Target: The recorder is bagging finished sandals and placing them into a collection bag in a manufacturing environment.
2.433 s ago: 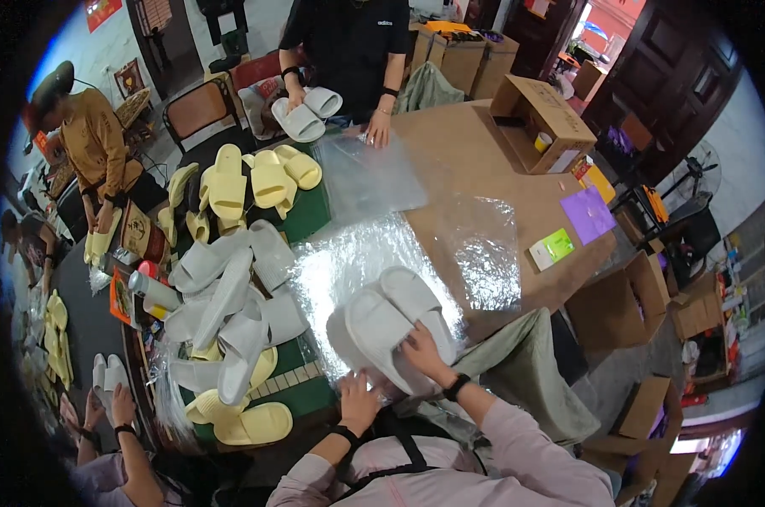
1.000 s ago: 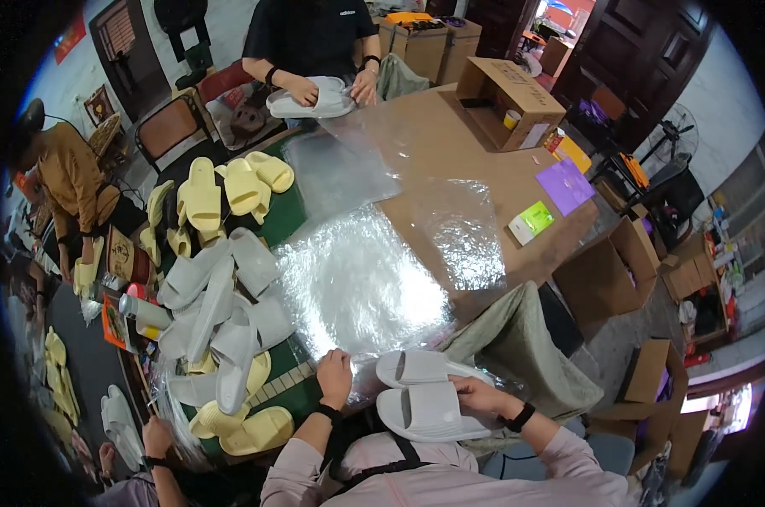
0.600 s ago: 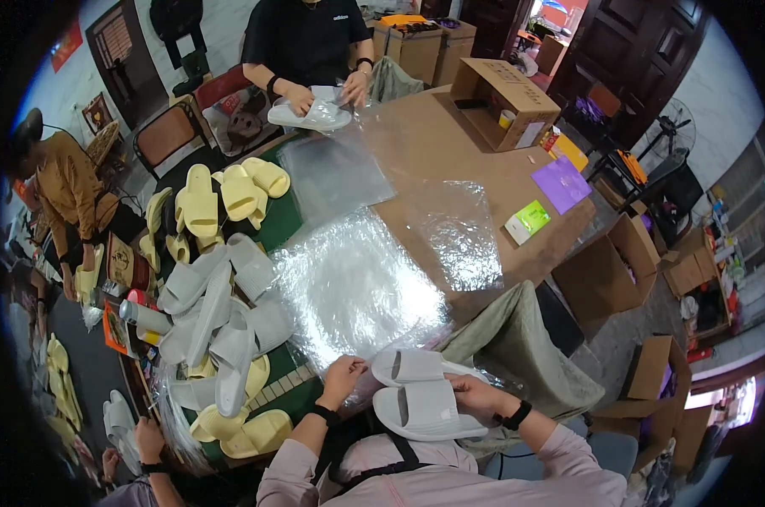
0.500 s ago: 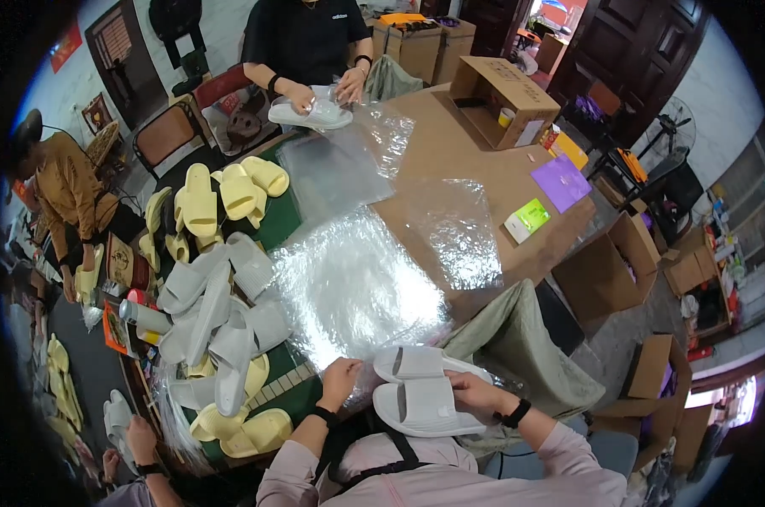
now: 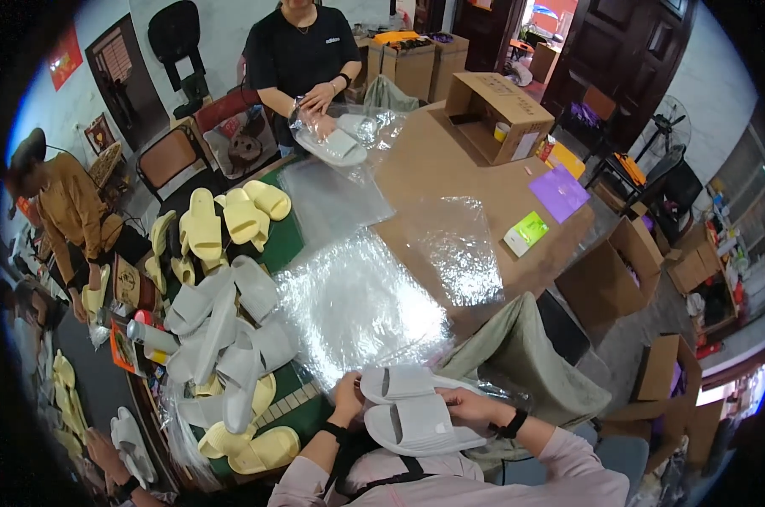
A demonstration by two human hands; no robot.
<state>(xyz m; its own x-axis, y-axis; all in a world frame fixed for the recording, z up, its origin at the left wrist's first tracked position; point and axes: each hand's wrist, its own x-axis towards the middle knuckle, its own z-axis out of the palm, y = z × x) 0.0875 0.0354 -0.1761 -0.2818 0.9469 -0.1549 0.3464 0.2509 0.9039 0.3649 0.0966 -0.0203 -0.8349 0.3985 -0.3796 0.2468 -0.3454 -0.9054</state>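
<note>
A pair of light grey slippers (image 5: 409, 425) lies side by side in front of me, toes to the left. My right hand (image 5: 474, 407) grips them near the straps. Against their toe end is my left hand (image 5: 347, 399), its fingers curled; what they pinch is hidden. Clear plastic film (image 5: 505, 390) shows beside the heels. Just beyond lies a stack of shiny clear plastic bags (image 5: 361, 296). A heap of grey slippers (image 5: 222, 329) sits to my left, with yellow slippers (image 5: 251, 448) at the near edge.
Across the table a person (image 5: 302, 55) has a hand on a bagged grey slipper (image 5: 332, 144). More yellow slippers (image 5: 203, 224) lie at the far left. An open cardboard box (image 5: 501, 114), purple packet (image 5: 558, 193) and green-white box (image 5: 526, 234) stand right. Draped cloth (image 5: 526, 355) hangs at the near right.
My left hand has moved from the plastic to the slippers' toe end. The slippers have shifted slightly left and down. The person opposite has moved the bagged slipper and changed hand position.
</note>
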